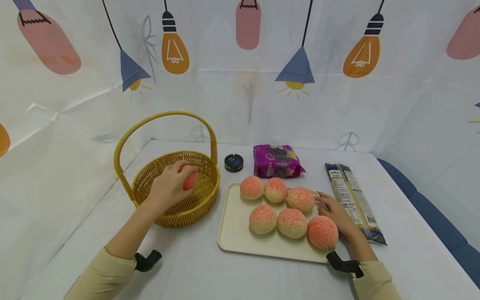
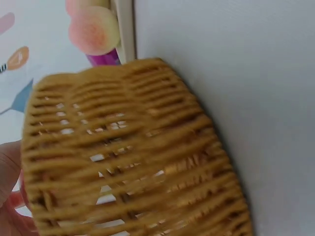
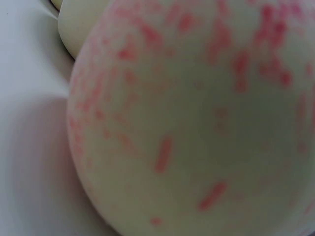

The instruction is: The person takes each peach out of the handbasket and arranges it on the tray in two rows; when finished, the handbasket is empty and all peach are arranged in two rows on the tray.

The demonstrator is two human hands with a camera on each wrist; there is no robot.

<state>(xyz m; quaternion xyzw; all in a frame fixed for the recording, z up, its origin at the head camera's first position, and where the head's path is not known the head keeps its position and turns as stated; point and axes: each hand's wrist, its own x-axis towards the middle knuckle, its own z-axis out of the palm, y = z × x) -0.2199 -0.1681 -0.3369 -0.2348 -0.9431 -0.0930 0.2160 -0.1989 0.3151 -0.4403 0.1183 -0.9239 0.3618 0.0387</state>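
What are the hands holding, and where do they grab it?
The left hand grips a peach bun around its side, over the basket. The right hand rests by the tray, holding nothing.

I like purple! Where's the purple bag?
In the head view, the purple bag lies behind the tray, right of the black tin.

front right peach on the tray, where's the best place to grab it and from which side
Cup the front right peach around its rounded top, coming from above and the right, probably: neighbours crowd its left, and the right hand already rests beside it.
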